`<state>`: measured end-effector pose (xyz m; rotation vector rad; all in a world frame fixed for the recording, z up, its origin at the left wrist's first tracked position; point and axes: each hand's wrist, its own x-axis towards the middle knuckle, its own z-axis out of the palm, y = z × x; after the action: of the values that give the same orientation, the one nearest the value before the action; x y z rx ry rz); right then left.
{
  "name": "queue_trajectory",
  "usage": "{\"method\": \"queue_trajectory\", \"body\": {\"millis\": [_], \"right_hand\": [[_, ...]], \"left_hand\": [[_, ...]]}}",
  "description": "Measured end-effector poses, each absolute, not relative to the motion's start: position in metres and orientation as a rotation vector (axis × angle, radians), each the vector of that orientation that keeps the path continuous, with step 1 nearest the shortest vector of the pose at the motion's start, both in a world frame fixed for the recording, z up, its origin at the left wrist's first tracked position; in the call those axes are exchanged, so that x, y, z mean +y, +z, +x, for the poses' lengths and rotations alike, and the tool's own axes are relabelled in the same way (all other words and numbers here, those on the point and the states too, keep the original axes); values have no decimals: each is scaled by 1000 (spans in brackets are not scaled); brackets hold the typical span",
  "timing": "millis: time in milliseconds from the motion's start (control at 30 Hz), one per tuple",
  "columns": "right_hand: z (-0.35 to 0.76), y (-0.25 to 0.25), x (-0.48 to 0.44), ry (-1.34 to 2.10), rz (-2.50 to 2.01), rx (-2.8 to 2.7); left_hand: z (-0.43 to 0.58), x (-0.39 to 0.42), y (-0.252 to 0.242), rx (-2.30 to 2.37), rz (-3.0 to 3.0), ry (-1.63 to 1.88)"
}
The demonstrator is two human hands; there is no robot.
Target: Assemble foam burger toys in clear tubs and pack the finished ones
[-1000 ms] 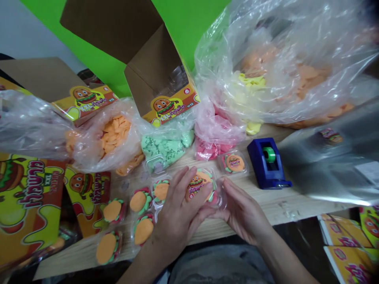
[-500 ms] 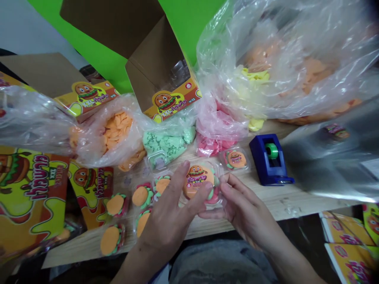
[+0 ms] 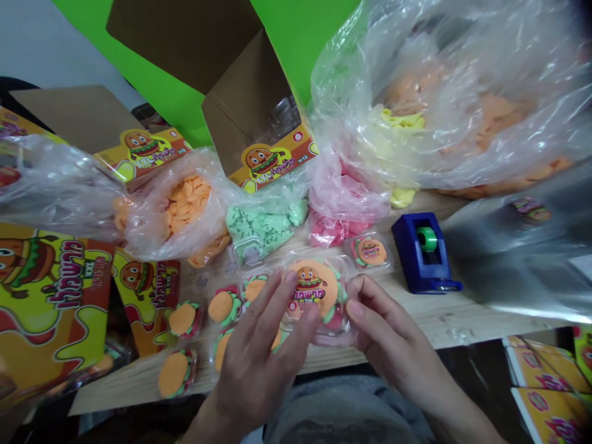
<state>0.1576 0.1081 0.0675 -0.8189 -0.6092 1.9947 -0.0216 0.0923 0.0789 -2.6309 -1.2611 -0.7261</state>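
Note:
A clear plastic clamshell (image 3: pixel 341 262) holds a toy-like layered burger, its orange top (image 3: pixel 327 285) bearing a printed burger sticker (image 3: pixel 309 280). My right hand (image 3: pixel 383 320) pinches the clamshell's right edge between thumb and fingers. Over its left side lies my left hand (image 3: pixel 263 345), fingers stretched and apart, the thumb near the sticker's lower edge; whether it touches I cannot tell. Several unlabelled burgers in clear packs, one of them an orange-topped burger (image 3: pixel 173 373), lie left of my left hand, which partly covers some. A smaller labelled burger pack (image 3: pixel 370 251) sits beyond my right hand.
A blue tape dispenser (image 3: pixel 419 253) stands right of the labelled pack. Along the back are bags of orange pieces (image 3: pixel 187 203), green pieces (image 3: pixel 266 222) and pink pieces (image 3: pixel 340 209). An open printed box (image 3: pixel 277 161) stands behind them. Clear plastic sheeting (image 3: pixel 490 246) covers the right side.
My left hand has shifted left and its thumb has slid down off the middle of the sticker, so more of the label shows. My right hand still pinches the clamshell.

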Motion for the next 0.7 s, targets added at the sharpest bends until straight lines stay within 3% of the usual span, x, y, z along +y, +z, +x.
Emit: {"method": "queue_trajectory", "body": {"millis": [700], "right_hand": [[159, 68, 101, 1855, -1016, -783]], "left_hand": [[-15, 64, 71, -1351, -2660, -939]]}}
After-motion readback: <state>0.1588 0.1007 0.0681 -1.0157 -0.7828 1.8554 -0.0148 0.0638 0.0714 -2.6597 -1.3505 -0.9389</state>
